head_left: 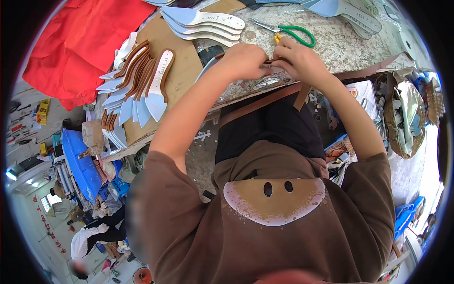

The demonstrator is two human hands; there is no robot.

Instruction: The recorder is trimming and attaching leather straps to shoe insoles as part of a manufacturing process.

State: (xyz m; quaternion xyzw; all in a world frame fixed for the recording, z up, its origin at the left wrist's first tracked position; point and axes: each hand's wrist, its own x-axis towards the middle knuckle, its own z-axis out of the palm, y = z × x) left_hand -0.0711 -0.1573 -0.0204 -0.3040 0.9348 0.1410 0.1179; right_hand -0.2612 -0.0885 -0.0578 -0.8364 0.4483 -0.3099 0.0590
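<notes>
Both my hands meet over the front edge of the workbench. My left hand (243,60) is closed round a shoe insole board (203,72); only its pale blue end shows past my wrist. My right hand (297,57) pinches a narrow brown strip (302,97) against the board's edge, fingertips close to the left ones. One length of strip hangs below my right hand, and more brown strip lies across my lap. Just beyond the right fingers are scissors (297,36) with green and yellow handles. My fingers hide most of the board.
Brown-edged insole boards (158,80) lie fanned on brown cardboard (182,71) at left. Plain white-and-blue boards (203,21) are stacked behind, with others (350,16) at far right. Red cloth (85,47) covers the far left. A blue bin (80,161) stands below; another person (101,232) is lower left.
</notes>
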